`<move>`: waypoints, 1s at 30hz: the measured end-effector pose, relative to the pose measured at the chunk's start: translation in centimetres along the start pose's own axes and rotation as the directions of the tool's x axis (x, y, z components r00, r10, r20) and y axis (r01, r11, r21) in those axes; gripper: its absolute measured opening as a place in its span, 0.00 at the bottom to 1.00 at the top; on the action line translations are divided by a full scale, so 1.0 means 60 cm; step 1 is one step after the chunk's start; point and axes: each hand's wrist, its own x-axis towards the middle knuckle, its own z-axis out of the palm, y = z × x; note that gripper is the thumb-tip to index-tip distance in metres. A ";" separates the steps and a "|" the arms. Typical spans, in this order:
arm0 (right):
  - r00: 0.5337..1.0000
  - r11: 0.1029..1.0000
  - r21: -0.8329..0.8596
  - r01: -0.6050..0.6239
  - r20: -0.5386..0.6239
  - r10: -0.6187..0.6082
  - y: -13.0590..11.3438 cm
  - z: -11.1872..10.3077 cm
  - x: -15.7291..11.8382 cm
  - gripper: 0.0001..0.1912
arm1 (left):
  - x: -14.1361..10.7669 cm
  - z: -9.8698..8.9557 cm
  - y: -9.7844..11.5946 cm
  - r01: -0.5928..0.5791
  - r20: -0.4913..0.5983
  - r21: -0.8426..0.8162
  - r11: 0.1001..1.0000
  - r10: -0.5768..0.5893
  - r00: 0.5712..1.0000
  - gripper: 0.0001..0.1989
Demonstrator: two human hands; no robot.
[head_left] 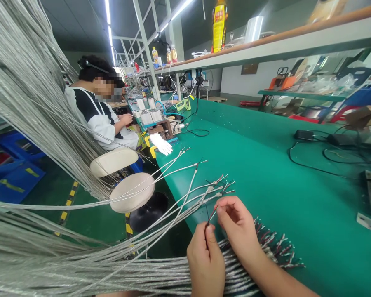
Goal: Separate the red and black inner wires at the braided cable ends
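Close to the front edge of the green table (244, 165), my left hand (206, 258) is closed around the end of a cable (207, 225), thumb pressed on top. Red, white and dark wires fan out from that end. My right hand (236, 220) pinches the tips of the red and white wires (214, 212) between thumb and fingers, while a dark wire stands free to the left. Beneath both hands runs a thick bundle of grey cables (160, 274), its stripped red, white and dark ends (281, 249) spread on the table. Several loose cable ends (222, 185) lie just beyond my hands.
Long grey cables (27, 90) hang at the left. A co-worker (102, 107) sits farther along the table, past a round stool (132, 192). A white glove (160, 143) lies by a bench machine (160, 128). Black adapters (304, 135) with cords lie right, below a shelf (266, 47).
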 end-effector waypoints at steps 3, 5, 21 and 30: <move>1.000 0.999 -0.032 0.030 0.000 -0.030 0.003 -0.001 -0.002 0.05 | 0.001 0.000 0.001 0.005 0.005 0.002 1.000 -0.005 1.000 0.15; 0.999 0.998 -0.047 0.048 -0.003 -0.048 0.005 -0.002 -0.003 0.04 | 0.001 0.001 0.000 0.012 0.007 -0.001 1.000 -0.012 1.000 0.16; 0.906 0.736 -0.577 0.355 0.019 -0.422 -0.017 0.000 -0.027 0.05 | 0.001 0.002 0.003 0.120 0.061 -0.148 0.982 -0.112 0.992 0.18; 0.835 0.623 -0.560 0.546 0.300 -0.462 -0.023 -0.002 -0.031 0.07 | 0.001 0.002 0.003 0.141 0.079 -0.195 0.971 -0.127 0.989 0.19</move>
